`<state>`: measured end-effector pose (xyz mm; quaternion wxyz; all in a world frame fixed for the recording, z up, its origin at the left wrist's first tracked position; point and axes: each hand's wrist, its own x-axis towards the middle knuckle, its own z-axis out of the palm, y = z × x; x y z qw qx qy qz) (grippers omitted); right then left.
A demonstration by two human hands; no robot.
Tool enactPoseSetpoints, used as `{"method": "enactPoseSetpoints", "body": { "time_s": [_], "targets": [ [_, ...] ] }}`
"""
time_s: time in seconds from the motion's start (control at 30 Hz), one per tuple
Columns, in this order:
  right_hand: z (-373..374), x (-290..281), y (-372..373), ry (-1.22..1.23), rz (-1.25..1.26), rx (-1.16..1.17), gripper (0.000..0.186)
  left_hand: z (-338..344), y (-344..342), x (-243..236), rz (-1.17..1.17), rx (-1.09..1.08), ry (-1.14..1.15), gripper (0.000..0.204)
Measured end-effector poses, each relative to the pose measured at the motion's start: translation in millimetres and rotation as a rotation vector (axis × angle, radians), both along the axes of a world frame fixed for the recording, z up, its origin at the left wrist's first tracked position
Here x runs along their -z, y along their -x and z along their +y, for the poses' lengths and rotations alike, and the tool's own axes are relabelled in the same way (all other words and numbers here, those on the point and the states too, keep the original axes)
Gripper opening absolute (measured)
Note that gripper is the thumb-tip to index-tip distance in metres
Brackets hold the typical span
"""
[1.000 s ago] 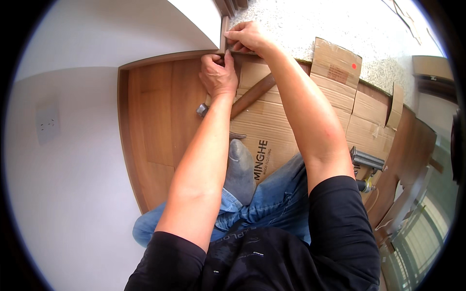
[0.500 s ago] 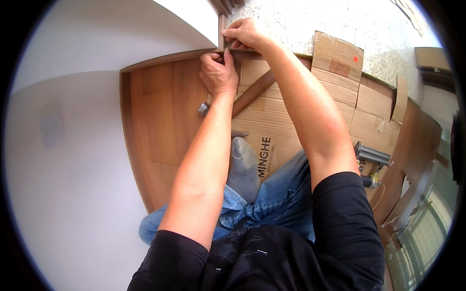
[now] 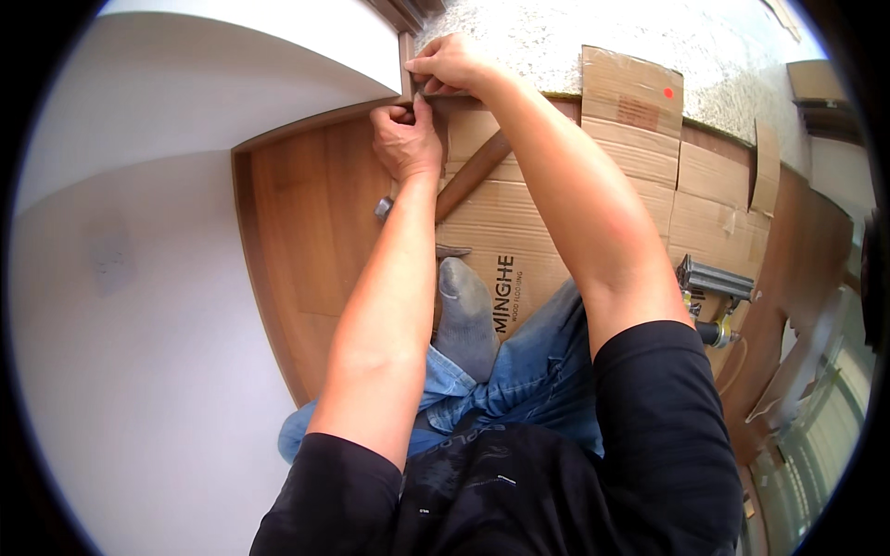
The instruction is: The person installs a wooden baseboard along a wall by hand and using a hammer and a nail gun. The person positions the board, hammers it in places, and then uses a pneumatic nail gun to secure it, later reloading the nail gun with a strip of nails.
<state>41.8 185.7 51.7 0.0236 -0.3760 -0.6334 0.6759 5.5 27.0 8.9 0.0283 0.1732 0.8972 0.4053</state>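
Both hands meet at the outer corner of the white wall [image 3: 306,60], where brown skirting board [image 3: 311,123] lines its foot. My left hand [image 3: 406,144] is closed just below the corner, its thumb pointing up against the trim; whatever lies inside its curled fingers is hidden. Just beyond, my right hand [image 3: 451,67] pinches at the short skirting piece [image 3: 406,57] on the wall's end, index fingertip on its edge and the other fingers curled under. A metal hammer head [image 3: 383,208] shows beside my left forearm, the rest partly covered.
Cardboard sheets [image 3: 542,199] cover wooden flooring [image 3: 297,222]. A brown wooden length [image 3: 473,176] lies between my forearms, with a dark curved metal piece [image 3: 453,251] near my socked foot [image 3: 466,315]. At right are a nail gun [image 3: 714,283] and brown boards [image 3: 807,241]. Speckled flooring [image 3: 528,42] lies beyond.
The view has shifted slightly, so the corner and both hands appear a little farther left. Both hands keep nearly the same pose at the corner.
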Motion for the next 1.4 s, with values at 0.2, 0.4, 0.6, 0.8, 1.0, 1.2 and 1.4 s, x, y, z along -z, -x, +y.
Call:
{"method": "enactPoseSetpoints", "body": {
  "time_s": [0.2,0.4,0.6,0.8,1.0,1.2,1.4],
  "targets": [
    [13.2,-2.5,-58.2,0.023,0.151,0.124,0.042,6.5,0.7,6.6,0.04,-0.005,0.02,0.048],
    [-56.7,-58.4,-303.7,-0.504,0.127,0.342,0.022,-8.0,3.2,4.1,0.087,-0.007,0.0,0.049],
    [-171.5,-64.2,-505.6,-1.039,-0.295,0.222,0.035,-70.5,10.3,-29.8,-0.033,0.425,-0.012,0.048],
    [-199.2,-51.7,-542.5,-1.027,-0.501,-0.008,0.07,-135.1,-44.0,-66.6,0.332,0.895,0.57,0.053],
    [-186.0,-63.9,-557.8,-1.045,-0.506,-0.209,0.089,-127.5,-36.9,-76.2,0.39,0.907,0.805,0.049],
    [-177.7,-52.3,-587.5,-1.341,-0.589,-0.415,0.064,-100.0,-40.6,-88.7,0.274,0.999,0.928,0.04],
    [-213.2,-126.8,-583.5,-1.142,-0.621,-0.157,0.067,-92.9,-66.8,-84.3,0.45,1.138,0.837,0.04]
  ]
}}
